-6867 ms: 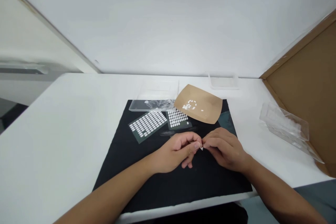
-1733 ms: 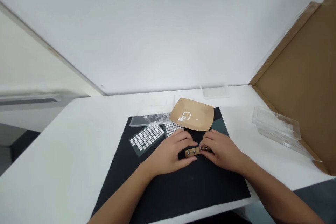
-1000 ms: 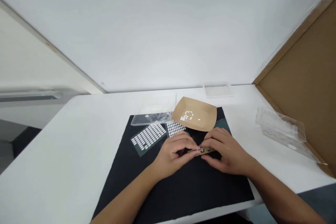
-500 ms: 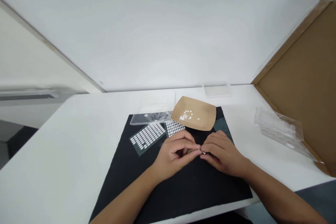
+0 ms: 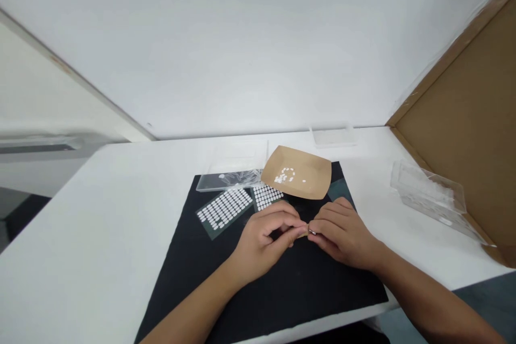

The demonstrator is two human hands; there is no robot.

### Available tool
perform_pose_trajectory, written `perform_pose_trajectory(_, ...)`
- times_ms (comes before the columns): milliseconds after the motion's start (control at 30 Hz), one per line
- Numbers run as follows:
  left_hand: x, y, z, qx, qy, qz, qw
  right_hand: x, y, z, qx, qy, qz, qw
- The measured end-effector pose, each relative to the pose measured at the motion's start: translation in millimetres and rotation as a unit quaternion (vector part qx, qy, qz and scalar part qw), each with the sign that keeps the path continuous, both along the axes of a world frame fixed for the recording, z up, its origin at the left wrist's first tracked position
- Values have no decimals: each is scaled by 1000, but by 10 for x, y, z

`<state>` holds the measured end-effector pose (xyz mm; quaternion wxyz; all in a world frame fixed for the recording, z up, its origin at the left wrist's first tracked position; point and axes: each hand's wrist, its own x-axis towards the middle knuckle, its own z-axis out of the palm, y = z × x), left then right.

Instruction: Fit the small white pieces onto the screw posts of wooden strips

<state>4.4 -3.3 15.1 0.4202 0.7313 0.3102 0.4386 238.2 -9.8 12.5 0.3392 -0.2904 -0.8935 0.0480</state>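
- Left hand (image 5: 261, 236): fingers curled, thumb and forefinger closed in a narrow pinch on a small part (image 5: 311, 231) at the point where the two hands meet.
- Right hand (image 5: 342, 232): likewise closed, its fingertips gripping the same small part from the opposite side. Only a metallic glint and a sliver of brown show between the fingers, and the rest of the part is hidden.
- Black mat (image 5: 282, 290): lies under both hands on the white bench (image 5: 100, 226). The small part is held just above it, not set down.
- Large sheet of white ovals (image 5: 223, 208) and small sheet of white ovals (image 5: 266, 196): lie beyond the left hand, untouched, their rows nearly full.
- Brown paper tray (image 5: 312, 185): lies just beyond the fingertips of both hands and holds a small scatter of loose white pieces (image 5: 287, 176).
- Clear flat tray (image 5: 228, 180): lies beyond the sheets, well apart from either hand.
- Clear plastic box (image 5: 429, 196): stands to the outer side of the right hand, near the cardboard panel (image 5: 471, 118).
- Stage, as judged: the handling of the small part is under way, with both hands engaged. Few white pieces lie loose in the tray, while most sit on their sheets, so the greater share appears undone.
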Motion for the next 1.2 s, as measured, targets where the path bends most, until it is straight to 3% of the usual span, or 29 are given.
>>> perform_pose_trajectory(200,0,5,-39,-161,-72,-57,983,-5,-17,8,-23,29,11,999)
perform_pose_trajectory(467,5,18,-166,-332,-154,-152,918,-8,-35,8,-54,60,23,996)
perform_pose_trajectory(800,19,-9,-214,-363,-174,-196,894,-20,-54,-17,-102,81,52,990)
perform_pose_trajectory(1200,20,-45,-163,-378,-125,-185,898,-13,-47,79,-13,23,15,1000)
